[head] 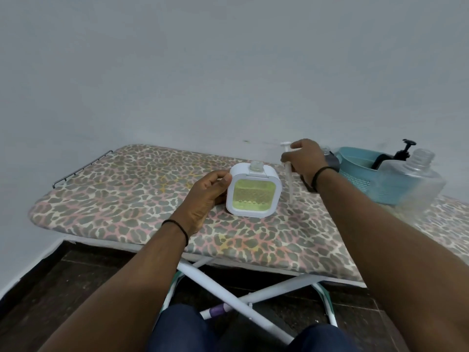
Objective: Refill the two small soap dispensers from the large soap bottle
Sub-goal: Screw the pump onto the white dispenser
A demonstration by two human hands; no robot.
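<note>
Leopard-print fabric covers the ironing board (pixel 142 199) that serves as the work surface, and everything else can be placed from the white square soap dispenser (pixel 253 191) standing upright near its middle. Its front window shows yellow-green liquid filling most of the body, and its clear threaded neck at the top stands uncapped. The left hand (pixel 205 199) wraps the dispenser's left side, thumb against the front edge and fingers curled round the back, gripping it.

Just to the right of the dispenser, the right hand (pixel 304 158) is closed around a white pump head (pixel 288 158), whose nozzle pokes out above the fingers while its long clear dip tube hangs down to the board cover, its tip close beside the dispenser's lower right corner without touching it. Both wrists wear thin dark bands.

Farther right of the dispenser, past the right wrist, a pale blue plastic basket (pixel 360 179) sits on the board; dark items stick up out of it (one looks like a black pump top, but it is too small to be sure). Against the basket's right front stands a large clear bottle (pixel 418 184), uncapped and looking nearly colourless. A small dark object lies partly hidden behind the right wrist; I cannot tell what it is.

Below the dispenser, white crossed legs (pixel 215 283) of the board show over a dark floor.
</note>
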